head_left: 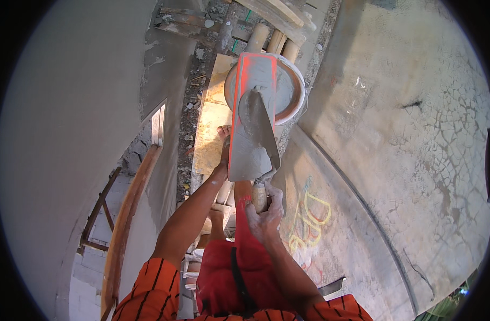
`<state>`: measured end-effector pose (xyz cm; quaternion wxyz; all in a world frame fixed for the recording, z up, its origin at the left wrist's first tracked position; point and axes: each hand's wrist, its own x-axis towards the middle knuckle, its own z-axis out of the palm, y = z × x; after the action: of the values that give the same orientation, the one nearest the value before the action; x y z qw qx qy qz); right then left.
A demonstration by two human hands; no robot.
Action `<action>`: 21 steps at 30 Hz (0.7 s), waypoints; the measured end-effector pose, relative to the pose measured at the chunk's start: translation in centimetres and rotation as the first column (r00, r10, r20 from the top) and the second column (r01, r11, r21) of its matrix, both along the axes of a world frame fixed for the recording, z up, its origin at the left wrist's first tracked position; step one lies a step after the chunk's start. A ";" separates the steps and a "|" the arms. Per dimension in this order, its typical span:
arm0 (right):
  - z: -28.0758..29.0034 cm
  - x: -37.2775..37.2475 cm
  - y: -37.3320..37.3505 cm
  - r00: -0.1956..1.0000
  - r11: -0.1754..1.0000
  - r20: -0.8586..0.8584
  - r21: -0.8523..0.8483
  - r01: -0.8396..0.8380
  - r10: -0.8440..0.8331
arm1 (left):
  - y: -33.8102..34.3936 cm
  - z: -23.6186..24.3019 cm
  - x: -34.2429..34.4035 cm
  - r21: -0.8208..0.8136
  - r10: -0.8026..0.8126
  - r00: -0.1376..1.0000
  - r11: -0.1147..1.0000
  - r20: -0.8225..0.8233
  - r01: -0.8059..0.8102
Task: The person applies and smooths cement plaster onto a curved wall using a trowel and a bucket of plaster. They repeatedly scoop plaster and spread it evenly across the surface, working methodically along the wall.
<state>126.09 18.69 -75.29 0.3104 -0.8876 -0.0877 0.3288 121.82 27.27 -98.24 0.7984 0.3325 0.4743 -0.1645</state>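
Observation:
My right hand is closed round the wooden handle of a trowel. Its grey blade lies over a long red-edged plastering float, whose upper face is smeared with wet grey mortar. My left hand holds the float up from its left side; most of the fingers are hidden under it. Beyond and partly beneath the float stands a round, pale-rimmed tub with grey mortar inside.
A yellowish board lies below, beside bamboo poles and rubble. At left rises a grey plastered wall with an opening edged by a wooden plank. A stained concrete wall with yellow scrawl fills the right.

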 end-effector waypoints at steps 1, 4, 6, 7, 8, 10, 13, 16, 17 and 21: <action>0.4 -0.2 -0.3 1.000 1.000 0.018 0.002 -0.023 0.023 | 0.8 0.1 0.0 0.005 0.010 1.000 1.000 -0.002 -0.010; 0.5 -0.2 -1.6 0.985 0.983 0.155 0.151 -0.104 0.080 | 2.4 1.1 -1.0 0.018 0.023 1.000 1.000 -0.019 -0.023; 1.0 0.6 -2.0 0.957 0.972 0.263 0.167 -0.167 0.119 | 3.2 1.7 -1.7 0.018 0.015 1.000 1.000 -0.025 -0.014; 0.8 1.0 -2.5 0.937 0.964 0.315 0.161 -0.209 0.151 | 3.5 2.0 -1.9 0.021 0.008 0.999 1.000 -0.031 -0.008; 0.6 1.4 -2.9 0.913 0.956 0.366 0.153 -0.251 0.181 | 3.9 2.2 -2.2 0.023 0.003 0.999 1.000 -0.035 -0.003; 0.4 2.2 -3.1 0.857 0.929 0.483 0.203 -0.309 0.180 | 4.3 2.7 -2.5 0.027 -0.013 0.999 1.000 -0.040 0.014; 0.6 2.5 -3.4 0.831 0.919 0.526 0.210 -0.334 0.181 | 4.4 3.0 -3.4 0.013 -0.028 0.998 1.000 -0.056 0.028; 1.0 2.3 -4.3 0.905 0.918 0.415 0.314 -0.243 0.097 | 4.6 3.4 -3.1 0.017 -0.051 0.998 0.999 -0.046 0.052; 1.0 2.4 -4.2 0.907 0.923 0.414 0.315 -0.220 0.075 | 4.6 3.5 -3.1 0.016 -0.057 0.998 0.998 -0.041 0.058; 0.7 2.9 -4.8 0.946 0.932 0.325 0.347 -0.109 -0.010 | 4.5 3.9 -2.9 0.017 -0.084 0.996 0.996 -0.030 0.084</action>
<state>128.98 13.94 -74.62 0.4407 -0.8546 -0.2186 0.1661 118.95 31.81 -94.30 0.7807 0.3570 0.4729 -0.1983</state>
